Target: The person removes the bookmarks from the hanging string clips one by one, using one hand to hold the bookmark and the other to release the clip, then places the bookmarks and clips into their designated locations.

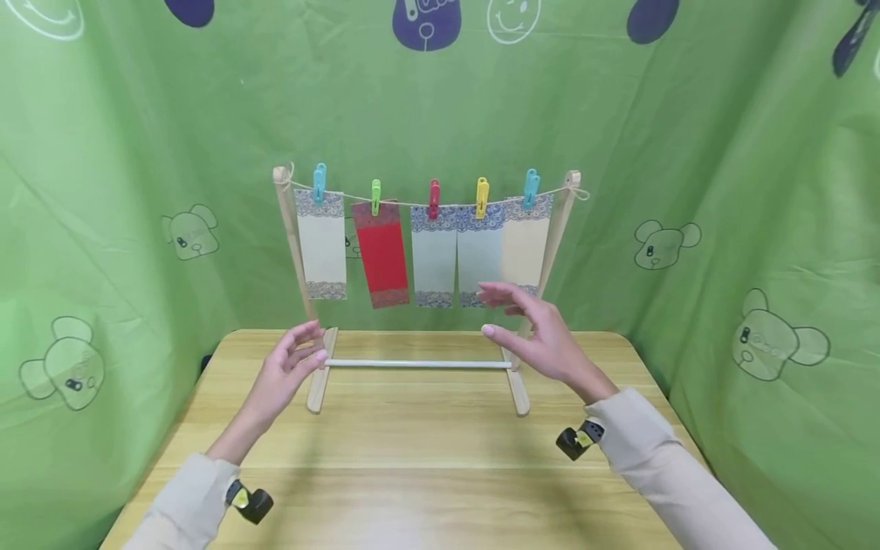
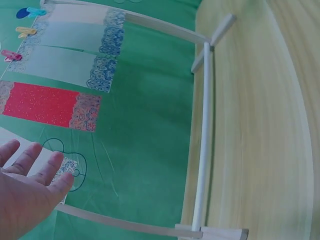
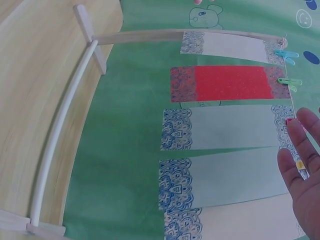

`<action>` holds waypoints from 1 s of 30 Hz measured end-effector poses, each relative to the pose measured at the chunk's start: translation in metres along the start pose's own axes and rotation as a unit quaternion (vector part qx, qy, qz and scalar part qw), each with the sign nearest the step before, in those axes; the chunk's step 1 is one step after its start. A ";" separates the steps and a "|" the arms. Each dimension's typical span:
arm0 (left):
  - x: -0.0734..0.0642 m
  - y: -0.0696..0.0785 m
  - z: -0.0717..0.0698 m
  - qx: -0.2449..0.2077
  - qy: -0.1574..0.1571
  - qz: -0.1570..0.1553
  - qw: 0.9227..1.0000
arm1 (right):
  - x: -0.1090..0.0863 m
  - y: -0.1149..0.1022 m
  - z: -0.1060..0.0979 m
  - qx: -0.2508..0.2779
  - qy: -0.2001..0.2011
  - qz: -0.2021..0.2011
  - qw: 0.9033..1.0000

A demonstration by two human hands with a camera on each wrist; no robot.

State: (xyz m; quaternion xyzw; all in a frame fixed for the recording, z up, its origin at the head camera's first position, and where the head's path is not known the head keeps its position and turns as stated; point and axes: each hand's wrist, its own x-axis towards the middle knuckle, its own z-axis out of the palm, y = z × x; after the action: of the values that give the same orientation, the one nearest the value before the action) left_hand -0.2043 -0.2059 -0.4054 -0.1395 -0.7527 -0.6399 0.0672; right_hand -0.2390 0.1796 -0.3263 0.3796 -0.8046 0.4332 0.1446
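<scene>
Several patterned paper cards hang by clothespins from a string on a wooden rack. They are a white card (image 1: 324, 244), a red card (image 1: 383, 256), two pale blue-grey cards, one of them at the middle (image 1: 434, 260), and a cream card (image 1: 525, 241). The clothespins are blue (image 1: 319, 183), green (image 1: 376, 197), red (image 1: 435, 198), yellow (image 1: 482, 198) and blue (image 1: 531, 189). My left hand (image 1: 292, 363) hovers near the rack's left post, holding nothing, fingers relaxed. Before the right-hand cards, my right hand (image 1: 539, 332) is raised with thumb and fingers apart, holding nothing.
The rack's white crossbar (image 1: 419, 363) runs low between two wooden feet, the left one (image 1: 321, 382) and the right one (image 1: 520, 389), on a wood-grain table (image 1: 412, 443). A green curtain (image 1: 426, 114) with cartoon prints surrounds the table at the back and sides.
</scene>
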 end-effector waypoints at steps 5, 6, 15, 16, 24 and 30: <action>0.002 0.001 -0.001 -0.010 0.012 -0.026 1.000 | 0.008 -0.002 0.000 0.012 0.004 0.009 1.000; 0.002 0.001 -0.001 -0.015 0.014 -0.028 0.999 | 0.010 -0.002 0.000 0.014 0.005 0.009 1.000; 0.005 0.005 0.001 -0.127 0.023 -0.031 0.991 | 0.023 -0.010 -0.003 0.044 0.026 0.019 0.999; 0.005 0.005 0.002 -0.138 0.024 -0.033 0.990 | 0.025 -0.012 -0.004 0.044 0.028 0.022 0.998; 0.011 0.006 0.000 -0.188 0.034 -0.030 0.981 | 0.045 -0.022 -0.010 0.051 0.032 0.024 0.998; 0.015 0.008 -0.004 -0.220 0.019 -0.041 0.974 | 0.054 -0.024 -0.007 0.061 0.030 0.020 0.997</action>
State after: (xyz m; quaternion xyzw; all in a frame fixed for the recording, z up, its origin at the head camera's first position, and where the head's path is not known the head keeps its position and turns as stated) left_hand -0.2168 -0.2067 -0.3931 -0.1075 -0.5973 -0.7944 0.0224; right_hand -0.2582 0.1508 -0.2772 0.3587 -0.7792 0.4954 0.1366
